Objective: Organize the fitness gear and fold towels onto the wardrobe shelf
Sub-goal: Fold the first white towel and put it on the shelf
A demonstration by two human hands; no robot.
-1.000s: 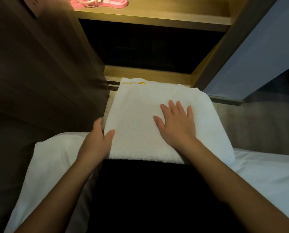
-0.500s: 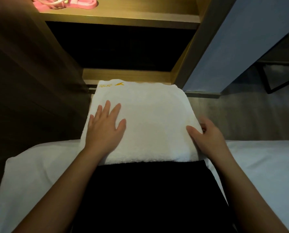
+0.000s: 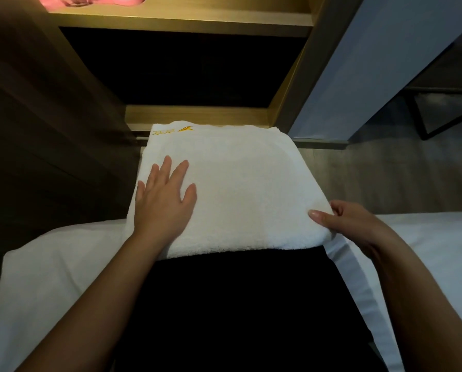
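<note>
A folded white towel (image 3: 240, 183) with a yellow logo at its far left corner lies on my lap, over the dark clothing. My left hand (image 3: 164, 202) rests flat on the towel's left part, fingers straight. At the near right corner my right hand (image 3: 350, 224) grips the towel's edge, thumb on top and fingers curled underneath. A pink piece of fitness gear (image 3: 90, 0) lies on the lit wooden wardrobe shelf (image 3: 181, 21) at the top left, partly cut off by the frame.
Below the lit shelf is a dark open compartment (image 3: 181, 65) with a wooden lower ledge (image 3: 197, 115). A dark wardrobe door (image 3: 36, 116) stands at the left, a pale panel (image 3: 372, 63) at the right. White bedding (image 3: 50, 264) spreads on both sides of me.
One second ago my left hand held the towel's left edge and my right lay flat on top. They have swapped: left flat, right gripping the right corner. The view shifted slightly.
</note>
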